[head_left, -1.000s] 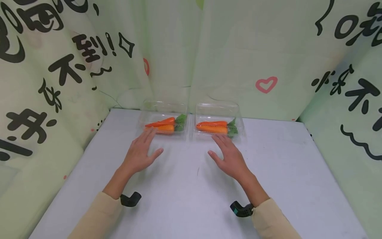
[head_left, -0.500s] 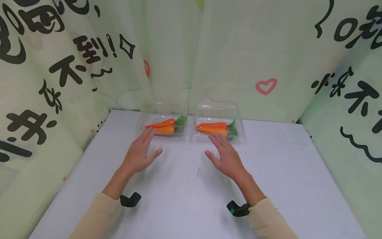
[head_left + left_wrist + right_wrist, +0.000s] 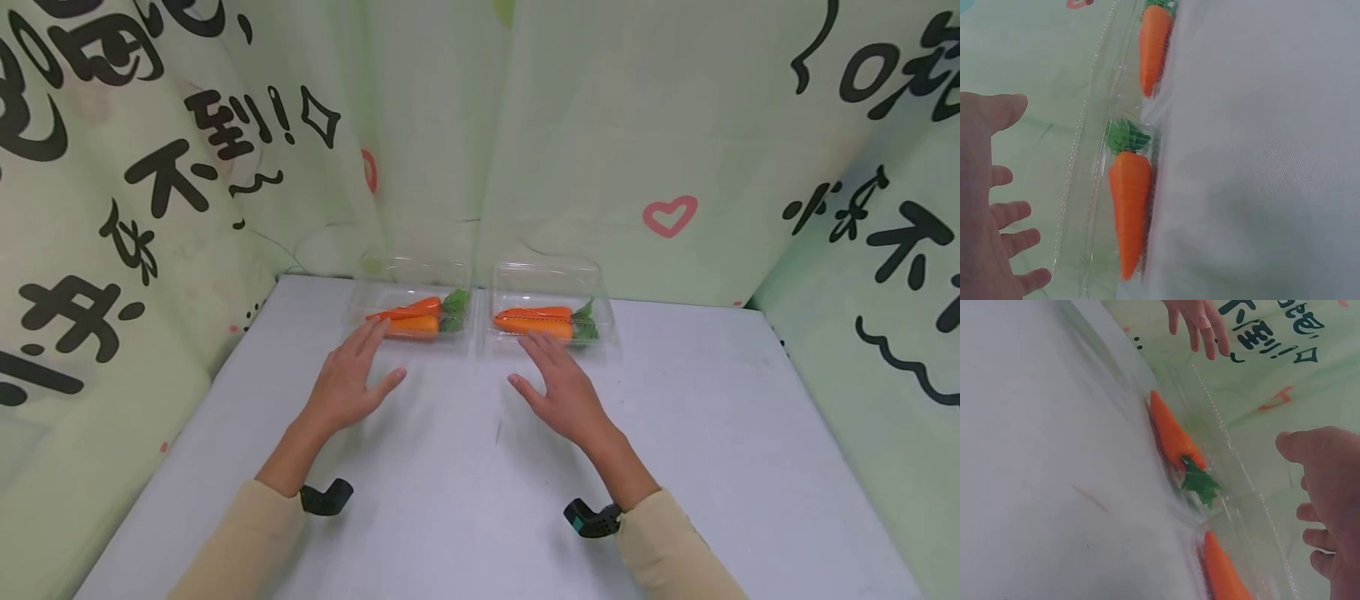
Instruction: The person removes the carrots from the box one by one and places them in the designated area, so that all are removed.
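Observation:
Two clear plastic clamshell boxes stand side by side at the back of the table, the left box (image 3: 412, 272) and the right box (image 3: 547, 273), lids raised. Orange carrots (image 3: 414, 325) with green leafy tops lie in the left one; more carrots (image 3: 534, 323) lie in the right one. My left hand (image 3: 347, 385), fingers straight and thumb spread, is in front of the left box. Similarly extended, my right hand (image 3: 566, 393) is before the right box. Neither hand holds anything. In the left wrist view, a gap separates the left hand (image 3: 985, 206) from the nearer carrot (image 3: 1129, 212).
A white table (image 3: 480, 500) spreads beneath both arms. Pale green curtains (image 3: 585, 150) with black characters and red hearts hang behind and at both sides. Black wrist devices sit on the left wrist (image 3: 327, 498) and right wrist (image 3: 592, 518).
My right hand has drifted a little to the left, its fingers staying straight. The left hand has barely shifted. Boxes and carrots stay where they were.

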Demonstrator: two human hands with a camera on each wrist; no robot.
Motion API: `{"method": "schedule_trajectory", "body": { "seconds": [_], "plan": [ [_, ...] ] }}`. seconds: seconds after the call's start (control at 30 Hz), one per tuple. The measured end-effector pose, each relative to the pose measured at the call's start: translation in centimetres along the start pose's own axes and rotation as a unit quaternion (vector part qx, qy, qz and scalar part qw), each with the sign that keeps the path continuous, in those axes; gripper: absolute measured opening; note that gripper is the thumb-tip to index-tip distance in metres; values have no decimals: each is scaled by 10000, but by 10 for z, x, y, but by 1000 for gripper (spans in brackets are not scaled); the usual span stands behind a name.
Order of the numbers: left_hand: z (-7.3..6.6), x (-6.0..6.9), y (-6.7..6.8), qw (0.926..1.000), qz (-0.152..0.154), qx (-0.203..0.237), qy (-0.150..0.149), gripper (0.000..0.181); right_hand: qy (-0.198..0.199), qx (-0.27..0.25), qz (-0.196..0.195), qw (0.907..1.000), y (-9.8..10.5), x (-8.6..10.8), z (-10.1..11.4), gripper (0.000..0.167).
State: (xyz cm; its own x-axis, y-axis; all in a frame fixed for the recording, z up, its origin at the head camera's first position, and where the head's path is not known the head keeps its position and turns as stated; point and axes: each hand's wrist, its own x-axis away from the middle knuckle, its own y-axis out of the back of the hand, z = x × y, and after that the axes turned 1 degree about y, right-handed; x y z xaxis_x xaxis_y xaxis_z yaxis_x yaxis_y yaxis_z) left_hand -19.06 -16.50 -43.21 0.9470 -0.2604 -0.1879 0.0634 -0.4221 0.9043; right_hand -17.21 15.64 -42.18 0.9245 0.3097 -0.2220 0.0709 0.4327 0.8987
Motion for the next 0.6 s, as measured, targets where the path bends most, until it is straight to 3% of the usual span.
{"method": "schedule_trajectory", "body": {
  "seconds": [0.6],
  "plan": [
    [4, 0, 1, 9998, 59, 5, 197, 79, 75, -260, 28, 9996, -6, -9, 6, 65]
  ]
}}
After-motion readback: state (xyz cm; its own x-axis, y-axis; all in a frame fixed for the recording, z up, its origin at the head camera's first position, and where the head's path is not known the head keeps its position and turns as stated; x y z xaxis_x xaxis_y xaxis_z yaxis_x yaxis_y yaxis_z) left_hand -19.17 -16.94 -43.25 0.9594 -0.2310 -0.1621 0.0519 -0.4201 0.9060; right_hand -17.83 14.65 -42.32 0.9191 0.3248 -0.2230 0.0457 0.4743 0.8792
